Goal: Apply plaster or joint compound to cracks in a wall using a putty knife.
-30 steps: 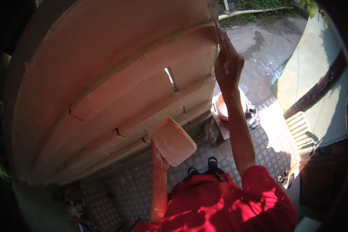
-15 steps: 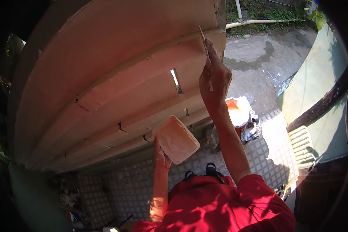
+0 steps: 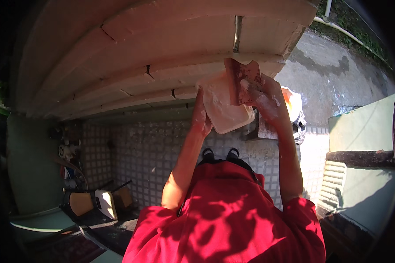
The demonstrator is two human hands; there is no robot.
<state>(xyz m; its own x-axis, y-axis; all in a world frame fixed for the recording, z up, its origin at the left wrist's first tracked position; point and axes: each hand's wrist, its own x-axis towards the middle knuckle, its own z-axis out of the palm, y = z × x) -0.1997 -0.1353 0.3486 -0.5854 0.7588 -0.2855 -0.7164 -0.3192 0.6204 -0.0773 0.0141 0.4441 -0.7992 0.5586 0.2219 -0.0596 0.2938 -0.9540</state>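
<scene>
From my remote view, I see the left hand [image 3: 202, 116] curled onto the left edge of a pale tray [image 3: 223, 115], some of its fingers hidden beneath. The right hand [image 3: 270, 101] is closed on a reddish scraper [image 3: 239, 81], held over the tray's right side; I can't tell whether they touch. Ahead is a ribbed panel [image 3: 175, 37]; below, tiled floor [image 3: 149, 153].

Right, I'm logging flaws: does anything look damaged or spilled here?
Yes: the ribbed panel has a narrow slot, and dark, jagged notches interrupt its ridges. Beyond it, a dark patch stands out against the paler ground, possibly a spill.
</scene>
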